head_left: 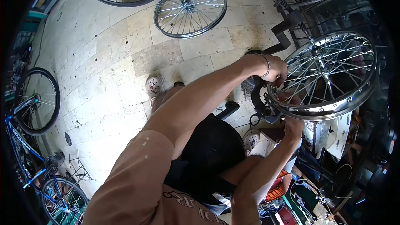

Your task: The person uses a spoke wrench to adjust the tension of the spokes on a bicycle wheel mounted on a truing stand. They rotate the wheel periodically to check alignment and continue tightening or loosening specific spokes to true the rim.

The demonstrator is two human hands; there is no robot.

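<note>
A silver spoked bicycle wheel without a tyre (331,109) is raised at the right, tilted, its hub and crossing spokes in plain sight. My left hand (276,71), a bracelet at its wrist, reaches across to the wheel's left edge. Its fingers are curled into a pinch at the spokes by the rim; what lies between them is too small to make out. From below, my right hand (293,99) closes round the same part of the rim, its fingers showing between the spokes and partly hidden by the rim. A dark metal stand arm (287,26) stands behind the wheel.
On the tiled floor lie another bare wheel (191,10) and a tyred wheel (125,3). A blue bicycle (26,141) is at the left. A round black seat (214,146) is below my arms. An orange basket (280,186), tools and cables crowd the lower right.
</note>
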